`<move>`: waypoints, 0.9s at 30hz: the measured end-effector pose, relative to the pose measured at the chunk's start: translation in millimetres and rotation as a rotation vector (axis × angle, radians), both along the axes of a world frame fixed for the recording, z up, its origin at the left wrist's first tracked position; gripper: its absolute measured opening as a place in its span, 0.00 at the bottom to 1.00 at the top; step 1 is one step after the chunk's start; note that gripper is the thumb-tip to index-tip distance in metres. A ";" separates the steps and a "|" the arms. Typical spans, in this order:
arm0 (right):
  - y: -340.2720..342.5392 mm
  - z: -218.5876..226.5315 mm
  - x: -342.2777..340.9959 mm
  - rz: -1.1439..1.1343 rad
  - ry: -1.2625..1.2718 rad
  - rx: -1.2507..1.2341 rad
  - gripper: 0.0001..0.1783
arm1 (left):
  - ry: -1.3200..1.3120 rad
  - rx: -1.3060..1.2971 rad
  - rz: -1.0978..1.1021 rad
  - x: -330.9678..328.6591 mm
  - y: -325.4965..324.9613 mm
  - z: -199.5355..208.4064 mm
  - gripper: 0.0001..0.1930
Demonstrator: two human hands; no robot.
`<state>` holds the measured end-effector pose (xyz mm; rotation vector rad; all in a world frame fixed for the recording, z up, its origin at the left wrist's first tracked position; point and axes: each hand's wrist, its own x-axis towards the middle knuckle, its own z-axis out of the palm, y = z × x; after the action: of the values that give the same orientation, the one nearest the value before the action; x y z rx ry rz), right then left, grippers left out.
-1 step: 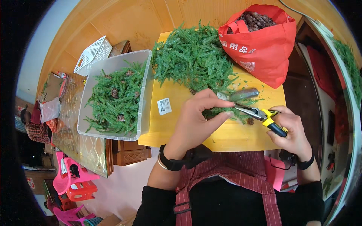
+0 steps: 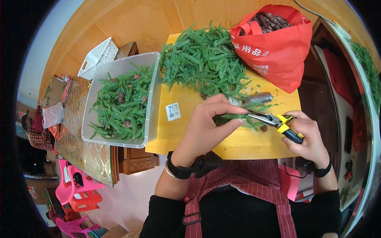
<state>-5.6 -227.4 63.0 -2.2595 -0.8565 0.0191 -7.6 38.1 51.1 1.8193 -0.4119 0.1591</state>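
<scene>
My left hand (image 2: 216, 121), thumb and forefinger pinched, holds an artificial pine sprig (image 2: 252, 124) above the yellow table (image 2: 170, 137). Closed around the yellow-and-black handles of needle-nose pliers (image 2: 291, 133) is my right hand (image 2: 307, 137). The pliers' jaws reach the sprig by my left fingertips; what exactly they grip is too small to tell. A small pine cone (image 2: 263, 128) shows just below the jaws. Behind my hands lies a clear, tube-shaped item (image 2: 258, 98). Farther back spreads a big pile of loose green sprigs (image 2: 202, 57).
A translucent plastic bin (image 2: 89, 123) at left holds sprigs with pine cones. At the back right stands a red bag (image 2: 274, 55) full of pine cones. A white label (image 2: 173, 112) lies on the tabletop. Behind the bin sits a white perforated basket (image 2: 97, 55).
</scene>
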 end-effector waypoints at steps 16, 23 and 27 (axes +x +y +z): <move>0.5 18.8 23.0 0.221 -0.255 -0.053 0.08 | 0.306 -0.227 -0.593 15.0 15.7 -2.8 0.09; -6.6 12.7 22.1 0.213 -0.314 -0.080 0.10 | 0.446 -0.332 -0.555 11.8 12.7 2.1 0.09; -1.9 7.8 14.2 0.130 -0.296 -0.059 0.11 | 0.202 -0.189 -0.304 12.4 9.1 -5.2 0.09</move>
<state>8.6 -229.4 70.7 -2.2916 -1.1710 -0.2383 4.8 47.2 45.9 1.5486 -0.5058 -0.1893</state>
